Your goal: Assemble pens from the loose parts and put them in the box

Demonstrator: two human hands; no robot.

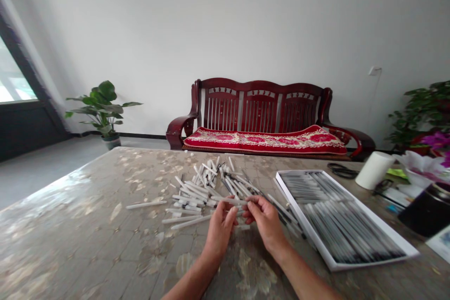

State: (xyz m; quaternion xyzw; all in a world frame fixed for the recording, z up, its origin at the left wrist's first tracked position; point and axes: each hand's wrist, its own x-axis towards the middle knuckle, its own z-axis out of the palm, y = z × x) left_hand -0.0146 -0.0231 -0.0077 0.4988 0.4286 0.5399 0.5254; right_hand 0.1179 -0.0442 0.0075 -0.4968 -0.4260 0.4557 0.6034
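Observation:
My left hand (221,226) and my right hand (264,219) meet over the table (87,225), both pinching one white pen (230,201) held level between them. The left fingers close on its left part, the right fingers on its right end. Just beyond the hands lies a loose pile of white pens and caps (204,187). To the right sits a flat white box (369,225) filled with rows of pens.
A white roll (374,170), black scissors (342,170), a dark pot (427,208) and flowers (434,143) crowd the table's right end. Behind the table stand a red wooden bench (263,119) and a potted plant (103,110).

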